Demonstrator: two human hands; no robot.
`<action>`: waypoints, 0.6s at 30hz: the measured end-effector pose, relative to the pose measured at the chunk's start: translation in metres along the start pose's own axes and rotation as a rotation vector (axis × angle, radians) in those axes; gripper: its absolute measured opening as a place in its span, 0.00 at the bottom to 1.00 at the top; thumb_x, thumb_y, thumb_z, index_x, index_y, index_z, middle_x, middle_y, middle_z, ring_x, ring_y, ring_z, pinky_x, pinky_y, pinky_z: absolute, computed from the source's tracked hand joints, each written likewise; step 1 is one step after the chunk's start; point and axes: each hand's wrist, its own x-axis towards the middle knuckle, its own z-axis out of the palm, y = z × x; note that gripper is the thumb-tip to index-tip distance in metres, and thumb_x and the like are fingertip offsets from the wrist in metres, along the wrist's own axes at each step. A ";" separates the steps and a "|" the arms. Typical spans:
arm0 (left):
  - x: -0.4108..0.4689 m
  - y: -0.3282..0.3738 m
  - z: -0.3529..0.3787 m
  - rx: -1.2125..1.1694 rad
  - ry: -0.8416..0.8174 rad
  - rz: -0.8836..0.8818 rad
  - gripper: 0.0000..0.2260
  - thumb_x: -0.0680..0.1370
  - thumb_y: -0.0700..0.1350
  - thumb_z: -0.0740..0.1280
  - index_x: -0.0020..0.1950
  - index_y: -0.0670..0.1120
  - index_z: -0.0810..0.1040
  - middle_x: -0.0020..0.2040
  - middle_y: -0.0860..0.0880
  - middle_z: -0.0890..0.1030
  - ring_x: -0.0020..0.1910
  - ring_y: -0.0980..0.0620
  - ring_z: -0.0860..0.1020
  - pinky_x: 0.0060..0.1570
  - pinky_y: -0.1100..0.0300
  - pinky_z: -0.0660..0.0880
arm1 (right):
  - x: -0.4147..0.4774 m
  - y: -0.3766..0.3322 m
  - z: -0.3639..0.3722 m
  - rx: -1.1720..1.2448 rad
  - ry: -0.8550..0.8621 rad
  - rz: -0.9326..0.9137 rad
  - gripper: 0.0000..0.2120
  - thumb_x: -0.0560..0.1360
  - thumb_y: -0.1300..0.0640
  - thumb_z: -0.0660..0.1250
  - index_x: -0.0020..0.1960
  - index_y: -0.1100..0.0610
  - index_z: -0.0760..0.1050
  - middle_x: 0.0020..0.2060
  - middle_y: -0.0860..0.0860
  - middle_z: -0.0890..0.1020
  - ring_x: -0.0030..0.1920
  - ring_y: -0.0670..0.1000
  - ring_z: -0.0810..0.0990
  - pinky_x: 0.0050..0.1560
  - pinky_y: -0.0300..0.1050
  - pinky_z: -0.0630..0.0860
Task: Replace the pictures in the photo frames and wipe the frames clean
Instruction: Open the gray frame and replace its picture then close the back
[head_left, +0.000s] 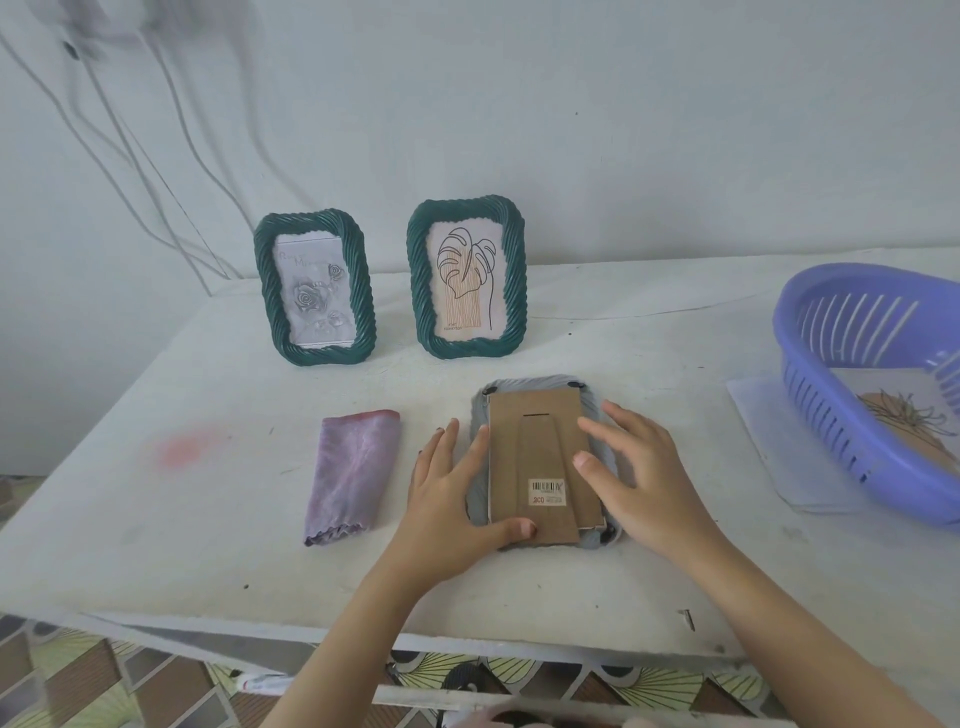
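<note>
Centre of the table (208, 519) is taken up by a grey frame (532, 382), laid face down with its cardboard backing (535, 457) upward. The left hand (447, 493) is laid at the frame's 9 o'clock edge, fingers straight, thumb pressed on the backing's 6 o'clock edge. The right hand (639, 467) is spread flat at 3 o'clock; nothing is gripped. A rose-picture green frame (315, 288) and a leaf-picture green frame (466, 278) are stood at 11 and 12 o'clock. A folded purple cloth (353, 475) is laid at 9 and a blue basket (831, 441) at 3.

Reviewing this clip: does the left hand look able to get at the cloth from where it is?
Probably yes. The cloth lies flat just left of the left hand, with only bare table between them. The hand only rests on the face-down frame, holding nothing.
</note>
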 end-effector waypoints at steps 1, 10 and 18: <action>0.000 0.000 0.000 -0.002 -0.001 -0.003 0.49 0.60 0.71 0.66 0.74 0.61 0.45 0.77 0.53 0.41 0.74 0.54 0.38 0.73 0.51 0.43 | 0.001 0.001 0.002 -0.032 0.011 0.004 0.20 0.75 0.51 0.64 0.67 0.49 0.69 0.71 0.47 0.63 0.72 0.46 0.54 0.68 0.41 0.50; 0.001 0.003 -0.001 -0.053 -0.004 -0.034 0.48 0.58 0.69 0.67 0.74 0.59 0.53 0.77 0.52 0.42 0.74 0.55 0.38 0.73 0.51 0.44 | 0.009 0.001 0.005 -0.048 0.046 0.116 0.18 0.74 0.50 0.65 0.64 0.50 0.73 0.73 0.51 0.62 0.73 0.50 0.54 0.71 0.47 0.51; 0.001 0.005 -0.004 -0.011 -0.047 -0.059 0.50 0.60 0.69 0.67 0.75 0.56 0.49 0.77 0.52 0.40 0.74 0.54 0.37 0.73 0.51 0.43 | 0.018 -0.003 0.003 0.030 0.037 0.232 0.16 0.73 0.50 0.66 0.61 0.50 0.75 0.73 0.53 0.62 0.73 0.51 0.55 0.72 0.49 0.51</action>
